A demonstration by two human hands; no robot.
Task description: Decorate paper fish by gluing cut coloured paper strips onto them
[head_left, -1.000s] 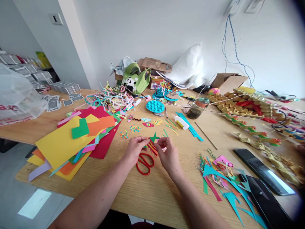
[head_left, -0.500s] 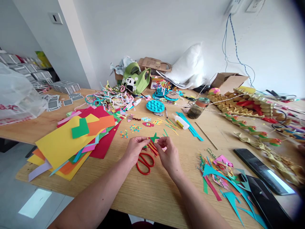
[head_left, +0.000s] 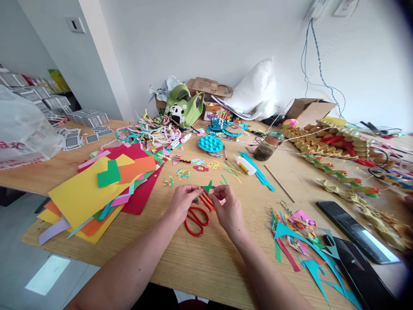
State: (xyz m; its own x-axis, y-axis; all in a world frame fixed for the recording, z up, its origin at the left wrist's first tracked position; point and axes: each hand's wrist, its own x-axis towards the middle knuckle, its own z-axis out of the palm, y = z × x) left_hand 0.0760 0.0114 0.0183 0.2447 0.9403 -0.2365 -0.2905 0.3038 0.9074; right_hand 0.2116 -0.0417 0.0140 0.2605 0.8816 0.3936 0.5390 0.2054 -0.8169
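Between my hands is a small red paper piece with yellow stripes, with a green paper shape at its top. My left hand pinches the striped piece at its left edge. My right hand is closed at its right side, thumb and finger pressed together on it. Red-handled scissors lie on the table just below the striped piece; their blades are hidden. Beyond my hands lie small paper fish and bits of confetti.
Coloured paper sheets are piled at the left. A glue bottle, a glass jar and a blue scalloped disc stand or lie farther back. Paper scraps and phones lie at the right.
The striped piece has tilted slightly between my fingers. Both hands keep nearly the same place and grip.
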